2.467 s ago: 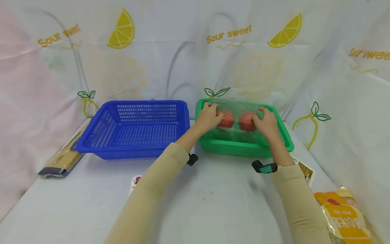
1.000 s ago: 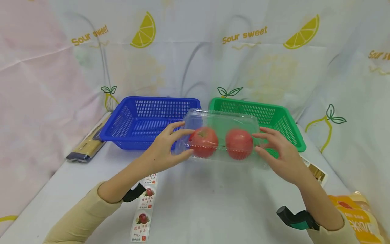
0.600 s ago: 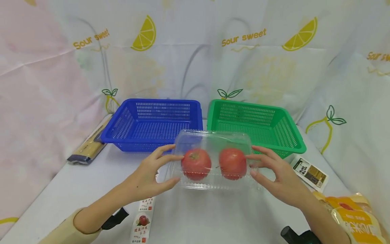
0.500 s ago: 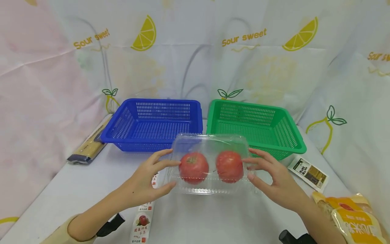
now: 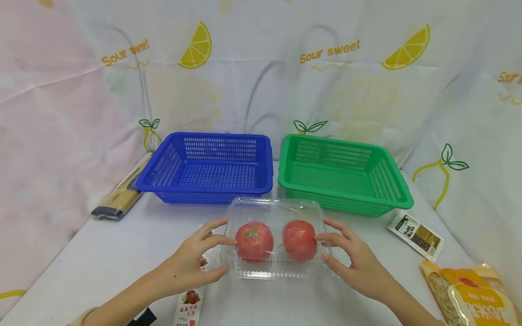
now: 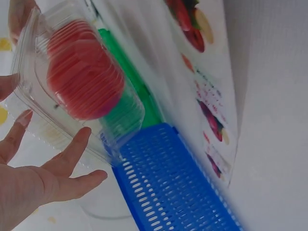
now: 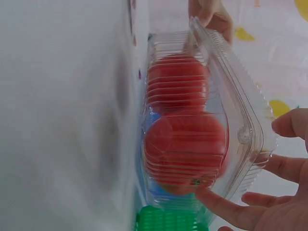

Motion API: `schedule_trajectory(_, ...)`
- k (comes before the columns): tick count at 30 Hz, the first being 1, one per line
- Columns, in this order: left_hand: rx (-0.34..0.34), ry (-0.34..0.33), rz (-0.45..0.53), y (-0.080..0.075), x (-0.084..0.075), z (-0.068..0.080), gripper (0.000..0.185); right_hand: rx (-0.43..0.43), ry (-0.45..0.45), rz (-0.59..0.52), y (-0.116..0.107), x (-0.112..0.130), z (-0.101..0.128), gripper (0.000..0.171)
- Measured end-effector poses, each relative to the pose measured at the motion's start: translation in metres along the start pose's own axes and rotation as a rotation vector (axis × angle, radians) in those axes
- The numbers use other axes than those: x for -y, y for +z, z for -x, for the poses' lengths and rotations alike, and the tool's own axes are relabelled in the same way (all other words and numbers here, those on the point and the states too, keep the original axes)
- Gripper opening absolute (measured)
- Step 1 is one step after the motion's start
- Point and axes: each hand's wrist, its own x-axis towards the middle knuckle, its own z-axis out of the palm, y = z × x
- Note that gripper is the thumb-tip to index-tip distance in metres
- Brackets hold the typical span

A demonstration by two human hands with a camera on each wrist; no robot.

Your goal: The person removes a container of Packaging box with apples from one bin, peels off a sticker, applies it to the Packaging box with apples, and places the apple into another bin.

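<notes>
A clear plastic clamshell box (image 5: pixel 273 274) with two red apples, a left apple (image 5: pixel 254 242) and a right apple (image 5: pixel 299 241), is in front of the two baskets. My left hand (image 5: pixel 189 262) grips the box's left end, thumb at the near side and fingers spread along the edge. At the opposite end, my right hand (image 5: pixel 359 265) holds the rim between thumb and fingers. In the right wrist view the ribbed base of the box (image 7: pixel 161 43) is low over the white table; whether it touches is hard to tell. A strip of apple-print labels (image 5: pixel 188 310) lies partly under my left hand.
Behind the box stand a blue basket (image 5: pixel 208 198) and a green basket (image 5: pixel 346 202). A gold packet (image 5: pixel 118 199) lies beside the blue one. On the right are a white-and-brown packet (image 5: pixel 417 234) and an orange-and-clear bag (image 5: pixel 473 294).
Both hands have lifted the box with the apples out of the green basket and brought it nearer and lower, over the table in front. The green basket's bottom now shows.
</notes>
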Motion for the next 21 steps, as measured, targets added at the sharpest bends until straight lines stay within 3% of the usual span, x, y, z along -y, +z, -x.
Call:
schedule_trajectory(9, 0.005, 0.052, -0.060, 0.018, 0.016, 0.003, 0.046, 0.003, 0.001, -0.007, 0.017, -0.012, 0.008, 0.033)
schedule_trajectory(15, 0.047, 0.062, -0.121, 0.024, 0.019, 0.002, 0.052, -0.006, -0.003, 0.017, 0.022, -0.017, 0.011, 0.036)
schedule_trajectory(21, 0.132, 0.007, -0.192, 0.023, 0.018, 0.000, 0.056, -0.008, -0.011, 0.048, 0.026, -0.021, 0.013, 0.042)
